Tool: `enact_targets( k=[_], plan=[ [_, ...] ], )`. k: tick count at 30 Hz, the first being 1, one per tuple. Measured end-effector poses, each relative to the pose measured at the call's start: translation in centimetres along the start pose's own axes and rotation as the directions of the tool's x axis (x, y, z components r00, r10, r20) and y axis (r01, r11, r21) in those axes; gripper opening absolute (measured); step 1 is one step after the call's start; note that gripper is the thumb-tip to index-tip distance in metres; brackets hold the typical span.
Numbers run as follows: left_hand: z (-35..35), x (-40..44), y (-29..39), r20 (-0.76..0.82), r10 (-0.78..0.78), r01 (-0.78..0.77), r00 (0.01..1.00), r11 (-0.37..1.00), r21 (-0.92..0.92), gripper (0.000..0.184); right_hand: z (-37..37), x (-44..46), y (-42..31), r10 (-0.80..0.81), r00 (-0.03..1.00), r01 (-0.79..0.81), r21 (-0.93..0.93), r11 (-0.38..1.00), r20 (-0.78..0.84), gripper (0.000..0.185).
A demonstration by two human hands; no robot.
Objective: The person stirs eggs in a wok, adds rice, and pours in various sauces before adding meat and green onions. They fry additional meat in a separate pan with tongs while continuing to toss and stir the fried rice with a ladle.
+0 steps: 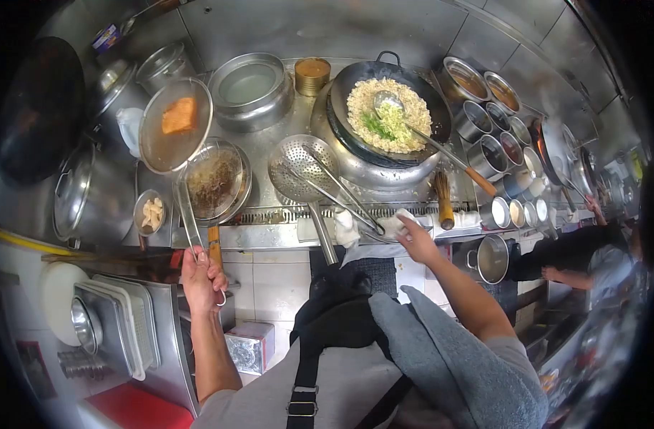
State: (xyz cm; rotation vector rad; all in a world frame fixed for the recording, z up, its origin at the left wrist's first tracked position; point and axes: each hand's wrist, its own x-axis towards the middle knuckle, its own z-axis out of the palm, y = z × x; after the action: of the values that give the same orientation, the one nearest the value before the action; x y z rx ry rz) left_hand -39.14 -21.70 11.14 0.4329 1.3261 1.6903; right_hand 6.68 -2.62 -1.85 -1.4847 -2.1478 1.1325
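My left hand (202, 277) is closed around the handle of a fine-mesh strainer (153, 145), which is raised over the left of the stove. In its mesh lies an orange block that looks like a piece of salmon (179, 116). My right hand (416, 239) is at the stove's front edge, fingers stretched out over a white cloth (393, 227); whether they press on it I cannot tell. Just left of that hand, metal tongs (350, 202) rest across a perforated ladle (303, 171). A wok (341, 88) holds fried rice with chopped greens (387, 118) and a wooden-handled ladle (448, 152).
Below the strainer, a sieve with brown bits (214, 182) sits over a pan. A lidless pot of liquid (250, 89) and an open can (312, 75) stand behind. A brush (445, 204) lies right, near several metal containers (488, 155). Another person (598, 264) stands far right.
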Motion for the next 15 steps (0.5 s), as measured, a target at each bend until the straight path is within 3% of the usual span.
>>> enact_targets(
  k=[2, 4, 5, 7, 8, 15],
  plan=[
    [-0.7, 0.3, -1.3, -0.018, -0.047, 0.047, 0.999, 0.999, 0.021, 0.005, 2.5, 4.9, -2.7, -0.199, 0.98, 0.193, -0.423, 0.885, 0.03, 0.069],
    [-1.3, 0.1, -2.3, 0.001, -0.09, 0.09, 0.996, 0.996, 0.004, 0.005, 4.3, 8.7, -5.3, 0.091, 0.986, 0.004, -0.568, 0.823, 0.138, 0.076],
    [-1.6, -0.1, -2.7, 0.021, -0.126, 0.126, 0.992, 0.992, -0.007, 0.006, 5.0, 9.7, -6.2, 0.094, 0.986, 0.001, -0.573, 0.82, 0.138, 0.076],
    [-1.8, -0.4, -3.4, 0.036, -0.142, 0.143, 0.989, 0.99, -0.017, 0.007, 5.6, 11.2, -7.2, 0.255, 0.932, -0.019, -0.668, 0.744, 0.257, 0.082],
    [-1.9, -0.5, -3.7, 0.031, -0.156, 0.156, 0.987, 0.988, -0.012, 0.007, 6.6, 11.7, -5.8, 0.215, 0.943, 0.011, -0.672, 0.741, 0.253, 0.088],
    [-2.8, -0.4, -4.9, 0.033, -0.162, 0.163, 0.986, 0.987, -0.011, 0.008, 7.3, 11.9, -4.9, 0.244, 0.942, 0.003, -0.731, 0.682, 0.232, 0.085]
  ],
)
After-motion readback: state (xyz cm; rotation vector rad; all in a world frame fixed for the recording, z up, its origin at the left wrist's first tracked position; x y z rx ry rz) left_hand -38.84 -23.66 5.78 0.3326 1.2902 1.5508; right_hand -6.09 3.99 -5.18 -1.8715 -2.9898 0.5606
